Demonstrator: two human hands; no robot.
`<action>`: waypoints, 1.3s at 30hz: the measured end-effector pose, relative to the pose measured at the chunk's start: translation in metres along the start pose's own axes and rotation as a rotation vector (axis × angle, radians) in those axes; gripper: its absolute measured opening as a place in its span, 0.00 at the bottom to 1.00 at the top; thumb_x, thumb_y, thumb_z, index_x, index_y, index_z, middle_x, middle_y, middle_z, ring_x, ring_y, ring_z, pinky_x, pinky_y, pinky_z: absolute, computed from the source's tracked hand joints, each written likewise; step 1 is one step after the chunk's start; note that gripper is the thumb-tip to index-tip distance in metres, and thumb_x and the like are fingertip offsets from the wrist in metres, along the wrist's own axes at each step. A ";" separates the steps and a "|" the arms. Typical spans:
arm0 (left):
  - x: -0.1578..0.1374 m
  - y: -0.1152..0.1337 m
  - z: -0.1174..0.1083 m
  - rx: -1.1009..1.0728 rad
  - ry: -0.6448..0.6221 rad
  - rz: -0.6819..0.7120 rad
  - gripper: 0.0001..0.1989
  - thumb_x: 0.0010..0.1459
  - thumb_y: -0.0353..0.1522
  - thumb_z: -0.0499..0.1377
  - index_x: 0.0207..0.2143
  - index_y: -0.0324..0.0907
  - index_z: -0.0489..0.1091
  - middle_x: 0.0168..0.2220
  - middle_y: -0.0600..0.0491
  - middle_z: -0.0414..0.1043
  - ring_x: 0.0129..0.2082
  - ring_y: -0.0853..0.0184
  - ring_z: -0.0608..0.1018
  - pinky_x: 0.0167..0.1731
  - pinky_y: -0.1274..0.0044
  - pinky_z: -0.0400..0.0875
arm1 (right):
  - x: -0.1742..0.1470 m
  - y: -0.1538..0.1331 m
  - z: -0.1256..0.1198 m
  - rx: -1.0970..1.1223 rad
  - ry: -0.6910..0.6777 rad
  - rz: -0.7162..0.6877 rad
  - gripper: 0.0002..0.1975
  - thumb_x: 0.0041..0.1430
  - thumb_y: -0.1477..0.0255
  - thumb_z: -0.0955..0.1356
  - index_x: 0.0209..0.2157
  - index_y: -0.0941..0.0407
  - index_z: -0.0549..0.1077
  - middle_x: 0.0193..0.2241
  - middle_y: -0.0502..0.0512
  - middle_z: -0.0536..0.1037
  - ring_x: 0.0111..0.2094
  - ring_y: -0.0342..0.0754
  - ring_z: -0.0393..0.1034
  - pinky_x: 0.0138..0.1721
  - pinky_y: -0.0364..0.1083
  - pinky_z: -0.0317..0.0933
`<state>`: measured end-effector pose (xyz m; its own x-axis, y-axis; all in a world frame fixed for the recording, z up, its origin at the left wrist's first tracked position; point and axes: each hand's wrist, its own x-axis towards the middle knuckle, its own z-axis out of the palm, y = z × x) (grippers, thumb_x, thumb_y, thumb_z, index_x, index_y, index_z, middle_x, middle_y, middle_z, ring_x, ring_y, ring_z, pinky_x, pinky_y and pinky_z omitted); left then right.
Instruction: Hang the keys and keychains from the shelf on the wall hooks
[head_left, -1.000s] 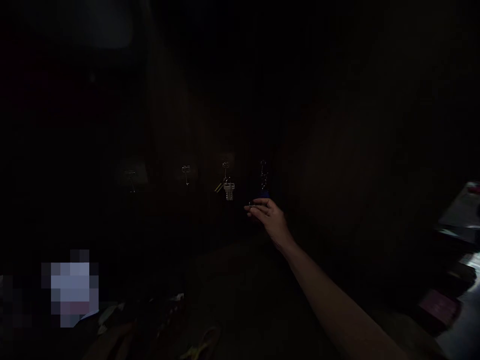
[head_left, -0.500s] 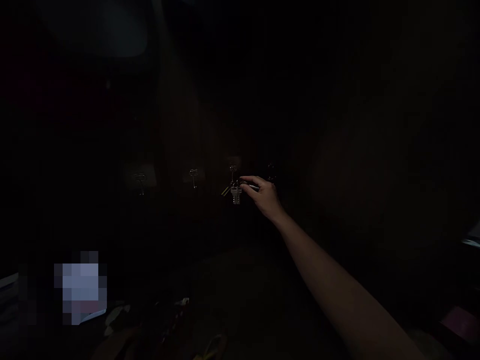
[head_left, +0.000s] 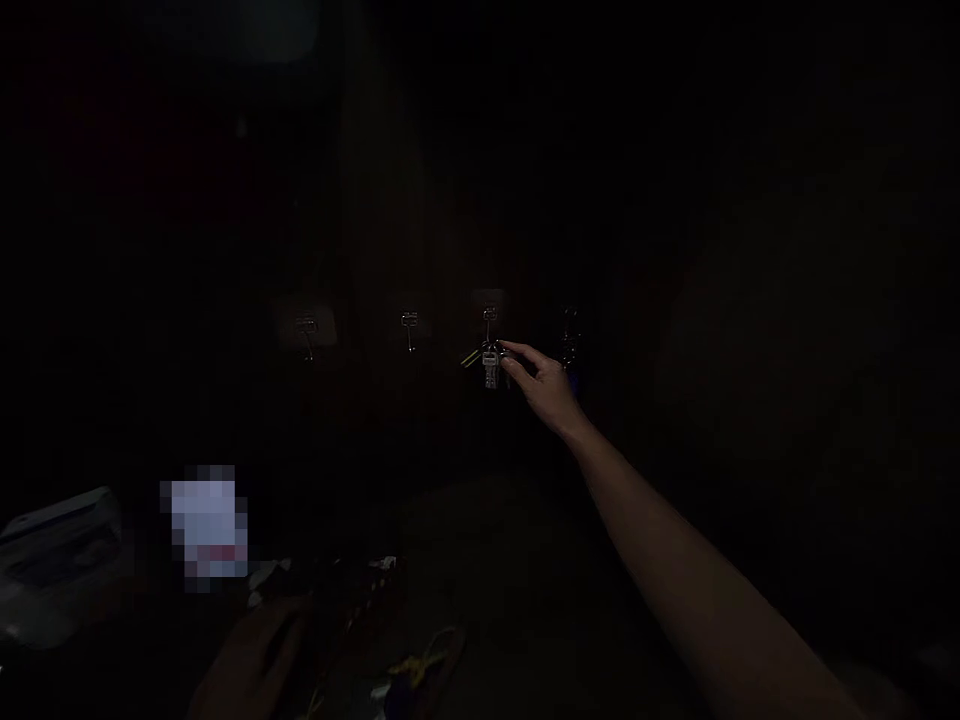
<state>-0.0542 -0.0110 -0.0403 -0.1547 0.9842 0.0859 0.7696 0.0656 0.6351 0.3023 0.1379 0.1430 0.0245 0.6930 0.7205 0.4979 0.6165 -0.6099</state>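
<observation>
The scene is very dark. My right hand (head_left: 546, 385) reaches forward to a row of small metal hooks on a dark wall. Its thumb and forefinger pinch a bunch of silver keys (head_left: 490, 366) that hangs from the third hook (head_left: 489, 314). The first hook (head_left: 306, 328) and the second hook (head_left: 409, 322), to the left, look bare. A fourth hook (head_left: 570, 335), just right of my hand, carries something dark with a blue bit below it. A dim hand-like shape, probably my left hand (head_left: 251, 655), lies low at the bottom left; its fingers are too dark to read.
A pale boxy device (head_left: 60, 545) sits at the far left. Small cluttered items (head_left: 360, 590) and a yellow cord (head_left: 424, 665) lie on the dark surface below the hooks. A blurred-out bright patch (head_left: 206, 525) stands beside them.
My right hand rose from below the fourth hook and moved left to the key bunch on the third hook. The view shifted, so everything sits further right.
</observation>
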 end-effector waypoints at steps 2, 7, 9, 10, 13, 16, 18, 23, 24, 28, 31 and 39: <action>0.001 0.003 -0.002 -0.005 -0.013 0.023 0.18 0.56 0.41 0.46 0.41 0.50 0.72 0.41 0.55 0.77 0.43 0.60 0.77 0.42 0.69 0.72 | -0.004 0.001 0.003 0.045 0.013 0.029 0.17 0.57 0.65 0.64 0.48 0.51 0.70 0.45 0.52 0.75 0.47 0.49 0.68 0.49 0.51 0.60; 0.003 -0.001 -0.002 0.022 0.006 0.059 0.18 0.55 0.41 0.47 0.40 0.48 0.72 0.43 0.54 0.75 0.46 0.60 0.75 0.46 0.67 0.69 | -0.017 0.009 0.012 0.153 0.065 0.111 0.20 0.53 0.63 0.66 0.47 0.54 0.70 0.39 0.53 0.77 0.36 0.47 0.72 0.39 0.48 0.66; 0.003 -0.003 -0.001 0.027 0.007 0.075 0.18 0.54 0.41 0.47 0.40 0.48 0.72 0.43 0.54 0.75 0.46 0.60 0.74 0.47 0.67 0.68 | -0.024 0.015 0.015 0.177 0.084 0.160 0.20 0.52 0.63 0.66 0.47 0.55 0.70 0.33 0.51 0.77 0.29 0.44 0.71 0.35 0.46 0.66; 0.003 -0.003 0.000 0.028 0.007 0.086 0.18 0.54 0.41 0.47 0.39 0.48 0.72 0.43 0.54 0.75 0.46 0.60 0.74 0.47 0.67 0.68 | -0.027 0.018 0.017 0.184 0.095 0.179 0.21 0.51 0.63 0.67 0.46 0.55 0.70 0.31 0.50 0.76 0.27 0.43 0.70 0.34 0.46 0.66; 0.002 0.000 -0.002 0.033 0.009 0.114 0.17 0.54 0.41 0.47 0.39 0.48 0.72 0.43 0.54 0.75 0.45 0.60 0.74 0.46 0.68 0.68 | -0.041 0.023 0.021 0.204 0.114 0.224 0.21 0.50 0.62 0.67 0.46 0.56 0.70 0.30 0.50 0.75 0.26 0.42 0.70 0.32 0.45 0.65; 0.000 0.005 -0.006 0.043 0.007 0.131 0.16 0.54 0.40 0.47 0.39 0.48 0.72 0.42 0.54 0.75 0.45 0.61 0.74 0.46 0.68 0.68 | -0.060 0.023 0.024 0.221 0.084 0.264 0.21 0.51 0.62 0.66 0.46 0.56 0.70 0.33 0.53 0.76 0.28 0.42 0.70 0.33 0.45 0.65; -0.002 0.008 -0.007 0.049 -0.002 0.143 0.16 0.55 0.40 0.47 0.39 0.48 0.71 0.43 0.54 0.75 0.46 0.61 0.74 0.47 0.67 0.67 | -0.074 0.022 0.027 0.221 0.043 0.286 0.20 0.52 0.63 0.65 0.46 0.56 0.70 0.34 0.53 0.76 0.28 0.42 0.70 0.34 0.45 0.65; -0.004 0.009 -0.008 0.063 -0.003 0.161 0.16 0.56 0.39 0.47 0.40 0.48 0.71 0.43 0.54 0.74 0.46 0.61 0.73 0.46 0.68 0.67 | -0.112 0.021 0.039 0.197 -0.043 0.355 0.18 0.53 0.64 0.65 0.45 0.55 0.70 0.34 0.54 0.77 0.29 0.43 0.71 0.35 0.46 0.66; -0.005 0.009 -0.008 0.070 0.007 0.169 0.16 0.56 0.39 0.46 0.40 0.48 0.71 0.43 0.54 0.74 0.46 0.61 0.73 0.46 0.68 0.67 | -0.119 0.020 0.043 0.191 -0.072 0.368 0.17 0.54 0.65 0.64 0.45 0.55 0.70 0.34 0.53 0.77 0.30 0.44 0.71 0.35 0.46 0.66; -0.006 0.010 -0.005 0.112 0.033 0.249 0.15 0.56 0.38 0.47 0.41 0.49 0.71 0.42 0.54 0.75 0.45 0.62 0.74 0.44 0.71 0.68 | -0.147 0.015 0.059 0.130 -0.250 0.364 0.15 0.57 0.67 0.62 0.45 0.54 0.70 0.37 0.53 0.77 0.37 0.46 0.72 0.40 0.47 0.64; -0.009 0.014 -0.003 0.128 0.048 0.335 0.15 0.56 0.37 0.49 0.41 0.50 0.71 0.41 0.55 0.76 0.43 0.62 0.75 0.44 0.72 0.68 | -0.167 0.013 0.071 0.036 -0.419 0.253 0.14 0.58 0.70 0.62 0.45 0.53 0.71 0.43 0.54 0.75 0.44 0.47 0.69 0.46 0.48 0.61; 0.000 0.059 -0.013 0.210 -0.083 0.384 0.17 0.59 0.36 0.47 0.46 0.48 0.68 0.46 0.54 0.74 0.46 0.63 0.74 0.47 0.71 0.65 | -0.191 0.020 0.083 -0.209 -0.710 0.022 0.11 0.60 0.71 0.62 0.41 0.51 0.74 0.45 0.53 0.74 0.48 0.49 0.63 0.49 0.52 0.54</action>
<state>-0.0175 -0.0096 0.0072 0.2101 0.9531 0.2177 0.8720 -0.2834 0.3991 0.2355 0.0484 -0.0343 -0.4951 0.8229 0.2787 0.6599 0.5648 -0.4954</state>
